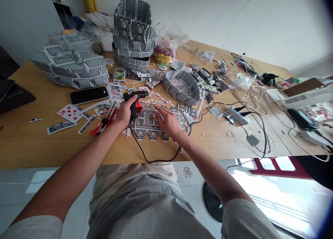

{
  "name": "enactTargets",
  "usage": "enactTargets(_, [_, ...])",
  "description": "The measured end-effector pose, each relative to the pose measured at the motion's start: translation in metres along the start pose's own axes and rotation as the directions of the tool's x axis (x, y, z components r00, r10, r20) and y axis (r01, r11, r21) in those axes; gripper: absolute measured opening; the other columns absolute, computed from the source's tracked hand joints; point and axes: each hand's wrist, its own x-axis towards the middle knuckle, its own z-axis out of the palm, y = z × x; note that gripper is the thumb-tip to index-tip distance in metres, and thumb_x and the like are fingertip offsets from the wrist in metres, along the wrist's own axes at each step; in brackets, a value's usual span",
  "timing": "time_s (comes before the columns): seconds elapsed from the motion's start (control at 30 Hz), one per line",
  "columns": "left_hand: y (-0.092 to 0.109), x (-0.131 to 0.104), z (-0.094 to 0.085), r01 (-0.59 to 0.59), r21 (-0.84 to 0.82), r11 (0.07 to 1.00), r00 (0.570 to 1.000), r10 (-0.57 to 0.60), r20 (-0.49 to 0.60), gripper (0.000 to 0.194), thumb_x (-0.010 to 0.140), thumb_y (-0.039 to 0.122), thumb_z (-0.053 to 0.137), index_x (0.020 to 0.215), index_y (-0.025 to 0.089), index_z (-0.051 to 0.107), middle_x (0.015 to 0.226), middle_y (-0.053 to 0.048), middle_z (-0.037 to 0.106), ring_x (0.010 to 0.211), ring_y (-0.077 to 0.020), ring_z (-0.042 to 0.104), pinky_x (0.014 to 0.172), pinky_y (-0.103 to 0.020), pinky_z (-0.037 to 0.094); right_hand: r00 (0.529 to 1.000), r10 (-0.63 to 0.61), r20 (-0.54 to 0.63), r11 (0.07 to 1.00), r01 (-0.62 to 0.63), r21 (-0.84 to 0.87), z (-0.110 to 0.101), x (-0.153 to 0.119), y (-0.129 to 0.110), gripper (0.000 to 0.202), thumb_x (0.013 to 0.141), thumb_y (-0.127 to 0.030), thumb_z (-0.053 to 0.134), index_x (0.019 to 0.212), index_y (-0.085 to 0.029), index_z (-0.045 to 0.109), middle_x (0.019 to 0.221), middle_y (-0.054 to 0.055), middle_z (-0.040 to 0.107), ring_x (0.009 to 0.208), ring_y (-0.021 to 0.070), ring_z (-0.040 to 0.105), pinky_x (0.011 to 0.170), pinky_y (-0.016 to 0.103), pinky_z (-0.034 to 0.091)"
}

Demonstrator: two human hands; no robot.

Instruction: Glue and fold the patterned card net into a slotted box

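My left hand [124, 111] is wrapped round the handle of a black glue gun [134, 109] with an orange trigger. The gun's nozzle points right, above the far edge of a flat panel made of joined playing cards [142, 123]. My right hand [168, 122] lies over the middle of this panel, fingers stretched out, and covers part of it. Notched card flaps stick out along the panel's near edge. Just left of the panel, beside my left wrist, lies a red utility knife [106, 120]. The gun's black cord [145, 159] loops along the table's front edge.
A black phone [90, 95] and loose cards [69, 113] lie left. Behind stand a tall card structure [131, 34], a boat-shaped card piece [75, 65] and an open card tray [191, 97]. A power strip [237, 115], coiled rope [260, 97] and scraps occupy the right.
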Motion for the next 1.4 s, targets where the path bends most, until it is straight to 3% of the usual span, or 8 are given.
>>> enactTargets(0.2, [-0.002,0.002,-0.001,0.0,0.009,1.0,1.0,0.0,-0.004,0.048,0.08,0.066,0.07,0.069,0.019,0.068,0.064,-0.007,0.071,0.056,-0.0186,0.066,0.053,-0.029,0.054,0.973,-0.019,0.231,0.976,0.069,-0.207,-0.009,0.006,0.004,0.062,0.088,0.001,0.046,0.15,-0.004,0.055,0.118,0.02,0.079,0.108,0.031,0.07,0.1,0.043,0.054])
enactTargets(0.3, [-0.002,0.002,-0.001,0.012,0.016,1.0,1.0,-0.012,-0.012,0.049,0.08,0.065,0.07,0.07,0.018,0.069,0.065,-0.007,0.072,0.055,-0.0175,0.066,0.055,-0.028,0.055,0.962,-0.04,0.268,0.969,0.103,-0.225,-0.013,0.009,0.002,0.068,0.088,0.003,0.045,0.155,-0.004,0.049,0.115,0.02,0.078,0.108,0.0317,0.067,0.1,0.044,0.053])
enactTargets(0.5, [-0.001,0.002,-0.001,0.021,0.002,1.0,1.0,-0.021,-0.01,0.047,0.082,0.064,0.068,0.07,0.019,0.068,0.065,-0.007,0.071,0.055,-0.0168,0.065,0.055,-0.028,0.054,0.983,-0.113,0.142,0.979,0.134,-0.151,-0.005,0.008,0.006,0.047,0.097,-0.005,0.046,0.138,-0.014,0.067,0.133,0.02,0.069,0.121,0.0323,0.064,0.109,0.048,0.052])
enactTargets(0.67, [-0.001,0.002,-0.001,0.033,-0.008,0.999,0.999,-0.034,-0.012,0.047,0.084,0.064,0.068,0.073,0.018,0.068,0.067,-0.007,0.071,0.056,-0.0163,0.065,0.056,-0.027,0.054,0.99,-0.142,0.014,0.989,0.142,-0.03,0.003,0.002,0.014,0.06,0.09,0.001,0.043,0.144,-0.016,0.063,0.136,0.018,0.068,0.126,0.0309,0.064,0.109,0.048,0.055])
enactTargets(0.93, [-0.003,0.002,-0.001,0.037,0.002,0.999,0.999,-0.037,-0.019,0.048,0.085,0.064,0.068,0.071,0.017,0.069,0.067,-0.007,0.071,0.055,-0.0157,0.064,0.055,-0.027,0.052,0.98,-0.062,0.19,0.998,0.058,0.027,-0.008,0.011,0.015,0.087,0.079,0.004,0.045,0.164,-0.007,0.032,0.131,0.017,0.079,0.116,0.032,0.072,0.092,0.043,0.06])
enactTargets(1.1, [-0.002,0.002,-0.001,0.053,0.005,0.999,0.998,-0.053,-0.028,0.049,0.085,0.064,0.069,0.071,0.018,0.069,0.066,-0.007,0.071,0.055,-0.0152,0.064,0.054,-0.027,0.052,0.976,-0.075,0.203,0.995,0.06,0.08,-0.015,0.023,0.023,0.075,0.082,0.004,0.044,0.155,-0.011,0.048,0.122,0.011,0.083,0.114,0.0292,0.076,0.097,0.043,0.059])
enactTargets(1.3, [-0.001,0.002,-0.002,0.061,-0.02,0.998,0.998,-0.062,-0.032,0.047,0.084,0.064,0.07,0.074,0.018,0.068,0.066,-0.007,0.071,0.055,-0.0149,0.065,0.053,-0.026,0.052,0.992,-0.129,-0.007,0.991,0.129,0.031,-0.017,0.016,0.028,0.043,0.098,-0.006,0.046,0.13,-0.016,0.072,0.12,0.013,0.08,0.11,0.0284,0.074,0.098,0.043,0.059])
enactTargets(1.4, [-0.001,0.002,-0.001,0.066,-0.001,0.998,0.997,-0.066,-0.027,0.047,0.085,0.064,0.069,0.072,0.019,0.068,0.067,-0.007,0.071,0.055,-0.0147,0.063,0.053,-0.026,0.051,0.983,-0.174,0.059,0.982,0.177,-0.059,-0.013,0.01,0.027,0.044,0.094,-0.002,0.049,0.126,-0.016,0.076,0.128,0.016,0.076,0.119,0.0314,0.067,0.105,0.047,0.057])
